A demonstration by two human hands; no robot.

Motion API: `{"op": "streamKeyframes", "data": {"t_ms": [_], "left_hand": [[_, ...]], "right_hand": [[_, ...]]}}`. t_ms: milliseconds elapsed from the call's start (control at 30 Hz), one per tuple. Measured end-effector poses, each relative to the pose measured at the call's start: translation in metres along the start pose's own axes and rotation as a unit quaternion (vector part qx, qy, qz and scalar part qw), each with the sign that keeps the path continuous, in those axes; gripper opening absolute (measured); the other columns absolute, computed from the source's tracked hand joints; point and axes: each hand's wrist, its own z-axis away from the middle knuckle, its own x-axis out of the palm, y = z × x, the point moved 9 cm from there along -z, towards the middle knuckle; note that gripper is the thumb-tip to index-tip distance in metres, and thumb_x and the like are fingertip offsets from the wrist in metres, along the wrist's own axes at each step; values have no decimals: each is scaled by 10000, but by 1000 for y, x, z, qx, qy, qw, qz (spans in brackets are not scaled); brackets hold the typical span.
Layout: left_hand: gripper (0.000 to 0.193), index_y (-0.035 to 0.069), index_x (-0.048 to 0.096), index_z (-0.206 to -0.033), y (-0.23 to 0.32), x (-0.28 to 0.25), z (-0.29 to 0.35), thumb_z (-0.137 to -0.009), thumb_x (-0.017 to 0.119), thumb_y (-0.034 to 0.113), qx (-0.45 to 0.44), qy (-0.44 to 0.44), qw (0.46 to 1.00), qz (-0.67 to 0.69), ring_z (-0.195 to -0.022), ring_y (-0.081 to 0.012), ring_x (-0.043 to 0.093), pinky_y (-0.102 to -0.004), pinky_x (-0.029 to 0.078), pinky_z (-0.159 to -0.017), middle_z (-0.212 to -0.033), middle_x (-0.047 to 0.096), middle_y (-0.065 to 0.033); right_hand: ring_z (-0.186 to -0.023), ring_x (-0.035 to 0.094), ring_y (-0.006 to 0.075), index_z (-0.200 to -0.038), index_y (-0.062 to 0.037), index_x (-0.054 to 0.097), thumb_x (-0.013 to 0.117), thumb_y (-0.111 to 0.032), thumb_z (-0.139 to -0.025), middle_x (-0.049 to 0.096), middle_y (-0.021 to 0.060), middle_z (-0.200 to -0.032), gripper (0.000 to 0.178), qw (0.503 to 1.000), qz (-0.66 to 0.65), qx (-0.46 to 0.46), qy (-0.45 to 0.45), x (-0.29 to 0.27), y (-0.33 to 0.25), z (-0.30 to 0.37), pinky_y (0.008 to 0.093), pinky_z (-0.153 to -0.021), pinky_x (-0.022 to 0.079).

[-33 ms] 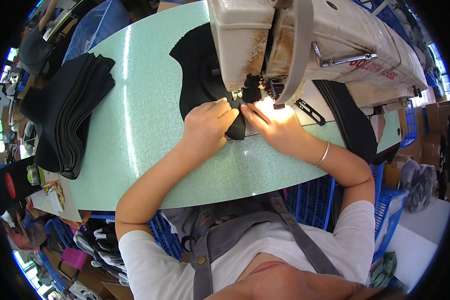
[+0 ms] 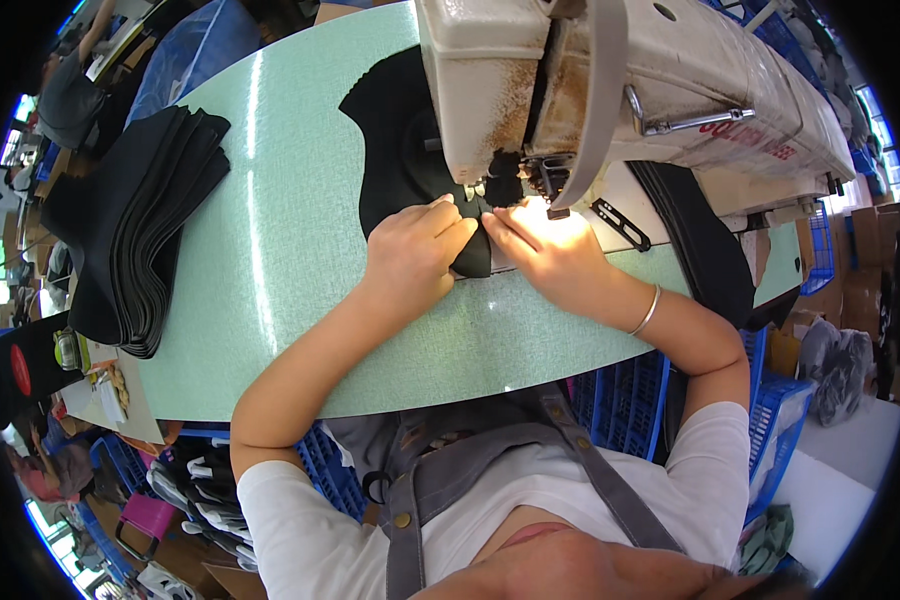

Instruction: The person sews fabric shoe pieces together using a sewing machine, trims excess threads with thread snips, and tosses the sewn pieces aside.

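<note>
A curved black fabric piece lies under the head of a sewing machine. My left hand is closed on its near part, fingers curled and pressed together just left of the needle area. My right hand, a thin bangle at its wrist, has its fingers pinched at the fabric's right edge, under the bright machine lamp. The fingertips of both hands nearly meet in front of the presser foot. The machine head hides part of the fabric, and the needle itself I cannot make out.
On the left of the green table rests a thick stack of black cut pieces. More black pieces lie right of the machine, beside a slotted black metal guide. Blue plastic crates stand below the table's near edge.
</note>
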Motion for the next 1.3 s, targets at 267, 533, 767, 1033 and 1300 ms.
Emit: {"op": "streamKeyframes", "data": {"t_ms": [267,533,767,1033,1300], "left_hand": [[397,97,684,-911,-9,1,0,-531,642,-7,-51,-29,998,37,-712,-207,610,-321,494,-575,-767,583,-17],[305,96,696,-852,-17,2,-5,-569,648,-8,-53,-32,997,56,-763,-218,635,-317,520,-631,-758,587,-32],[301,76,714,-898,-4,-9,-8,-610,693,-8,35,18,999,1,-774,-218,610,-327,504,-670,-781,621,-34],[283,65,712,-895,-14,2,-3,-625,700,-20,-21,-49,995,79,-723,-215,571,-327,474,-639,-787,635,-30],[142,61,686,-797,-10,-4,-10,-661,679,21,31,24,999,37,-665,-190,517,-311,439,-581,-712,538,-6]], "right_hand": [[-893,626,184,-1139,25,611,601,-110,-758,652,97,-1039,405,998,29,4,-54,4,-1,2,307,-629,525],[-890,625,190,-1139,4,613,600,-123,-761,638,94,-1092,399,998,48,-15,-31,4,-2,-1,283,-595,519],[-876,632,247,-1046,-49,638,618,-138,-776,654,78,-975,286,993,117,3,25,-28,21,-12,410,-769,513],[-880,618,251,-931,-107,658,669,-185,-760,603,60,-907,189,996,25,-82,16,-8,28,1,415,-793,499],[-838,604,240,-910,-59,640,613,-101,-683,593,71,-869,233,989,96,-85,76,-4,7,-5,393,-723,508]]}}
